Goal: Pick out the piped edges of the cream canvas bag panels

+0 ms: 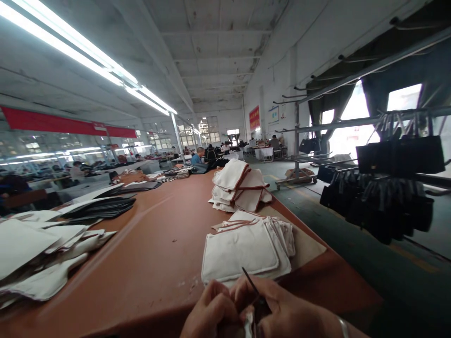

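At the bottom of the head view, my left hand (213, 310) and my right hand (282, 305) are close together at the table's near edge. My right hand is closed around dark scissors (251, 280); one pointed blade sticks up past the fingers, and the rest is mostly hidden. The fingers of my left hand pinch a small cream fabric piece (249, 321) with some brown on it, largely covered by both hands. Just beyond them lies a stack of cream padded panels (239, 249), with brown edging on some. Farther back is a taller pile of similar panels (230, 176).
The brown-covered table (158, 244) stretches away ahead. Cream sheets (31, 244) and dark pieces (102, 209) lie on its left side. Right of the table, black bags (401, 155) hang on a metal rack (298, 136). A person in blue (198, 157) sits beyond the far end.
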The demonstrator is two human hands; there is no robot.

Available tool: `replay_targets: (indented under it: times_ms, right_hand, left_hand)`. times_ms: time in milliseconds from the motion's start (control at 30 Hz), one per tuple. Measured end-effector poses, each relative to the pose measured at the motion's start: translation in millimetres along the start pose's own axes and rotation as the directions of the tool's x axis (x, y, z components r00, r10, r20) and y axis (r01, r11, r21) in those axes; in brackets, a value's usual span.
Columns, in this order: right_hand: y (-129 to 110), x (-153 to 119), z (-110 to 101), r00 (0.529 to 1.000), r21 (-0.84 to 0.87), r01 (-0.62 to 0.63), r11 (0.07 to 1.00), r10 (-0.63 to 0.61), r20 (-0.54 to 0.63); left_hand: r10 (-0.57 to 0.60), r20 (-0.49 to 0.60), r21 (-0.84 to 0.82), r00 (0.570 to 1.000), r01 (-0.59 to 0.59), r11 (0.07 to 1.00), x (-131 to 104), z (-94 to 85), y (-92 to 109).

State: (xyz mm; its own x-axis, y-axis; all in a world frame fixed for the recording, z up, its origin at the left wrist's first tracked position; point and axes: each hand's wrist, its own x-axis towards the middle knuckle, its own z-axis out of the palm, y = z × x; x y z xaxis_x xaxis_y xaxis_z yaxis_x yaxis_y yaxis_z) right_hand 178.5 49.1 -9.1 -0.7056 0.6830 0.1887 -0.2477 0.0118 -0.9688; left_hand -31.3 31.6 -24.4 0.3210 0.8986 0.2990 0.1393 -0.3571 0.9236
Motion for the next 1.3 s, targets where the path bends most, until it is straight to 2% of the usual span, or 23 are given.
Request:
replay_targets:
  times_ms: [67, 133, 233, 267, 367, 433, 500, 600, 767, 833, 933, 1000, 1067, 1167, 1300]
  right_hand:
    - [4.0, 1.5, 4.5, 0.983, 0.077, -0.183, 0.980, 0.184, -0.010]
    - [8.2, 0.1, 3.9, 0.968, 0.080, -0.246, 0.966, 0.248, -0.020]
    - [8.5, -7.2, -2.4, 0.986, -0.134, -0.116, 0.984, 0.097, -0.136]
    - [7.4, -9.9, -4.3, 0.984, -0.232, -0.063, 0.971, 0.021, -0.179]
    - [7.2, -15.9, -5.9, 0.970, -0.444, 0.029, 0.896, -0.133, -0.205]
    - [11.7, -18.0, -5.0, 0.971, -0.498, 0.053, 0.865, -0.162, -0.177]
    - [17.3, -20.4, -4.4, 0.972, -0.519, 0.059, 0.853, -0.169, -0.166]
    - [18.8, -27.0, -4.3, 0.977, -0.484, 0.023, 0.875, -0.123, -0.175]
    - [3.5, -37.9, -2.3, 0.972, -0.364, -0.175, 0.915, 0.102, -0.210]
    - [-0.4, -39.3, -1.5, 0.971, -0.341, -0.181, 0.922, 0.113, -0.208]
    - [-3.8, -40.0, -0.7, 0.962, -0.264, -0.202, 0.943, 0.141, -0.232]
    - [-6.8, -40.7, -0.3, 0.946, -0.234, -0.256, 0.938, 0.194, -0.258]
    - [-10.8, -41.8, 0.3, 0.936, -0.253, -0.293, 0.922, 0.223, -0.271]
    - [-16.5, -43.1, 1.3, 0.938, -0.308, -0.297, 0.904, 0.216, -0.271]
    - [-18.7, -44.8, 1.6, 0.931, -0.297, -0.317, 0.901, 0.236, -0.278]
  left_hand:
    - [-0.122, -0.013, -0.076, 0.992, 0.121, 0.990, -2.3, 1.0, 3.3]
    - [-0.103, -0.006, -0.060, 0.995, 0.103, 0.993, -3.7, -2.9, 9.6]
    - [0.071, 0.029, 0.081, 0.997, -0.073, 0.994, -3.6, -16.6, 21.6]
    - [0.085, 0.072, 0.109, 0.994, -0.092, 0.990, -2.9, -21.0, 25.3]
    - [-0.043, 0.232, 0.105, 0.972, 0.019, 0.994, 0.6, -26.2, 32.0]
    - [-0.142, 0.298, 0.062, 0.944, 0.129, 0.990, 3.4, -23.1, 31.3]
    - [-0.184, 0.357, 0.011, 0.916, 0.193, 0.981, 6.0, -17.0, 27.0]
    - [-0.227, 0.404, -0.044, 0.886, 0.267, 0.963, 8.3, -6.6, 20.0]
    - [-0.279, 0.399, -0.112, 0.874, 0.348, 0.931, 3.8, 6.5, 23.6]
    - [-0.333, 0.368, -0.103, 0.868, 0.394, 0.913, 0.6, 8.3, 27.8]
    - [-0.408, 0.369, -0.056, 0.835, 0.458, 0.887, -1.5, 8.2, 30.2]
    - [-0.416, 0.400, -0.045, 0.816, 0.471, 0.881, -0.4, 8.1, 29.0]
    - [-0.405, 0.415, -0.073, 0.815, 0.474, 0.878, 1.9, 9.4, 26.5]
    - [-0.386, 0.445, -0.101, 0.808, 0.473, 0.875, 4.8, 13.8, 22.3]
    - [-0.413, 0.430, -0.096, 0.803, 0.496, 0.863, 4.2, 20.9, 19.9]
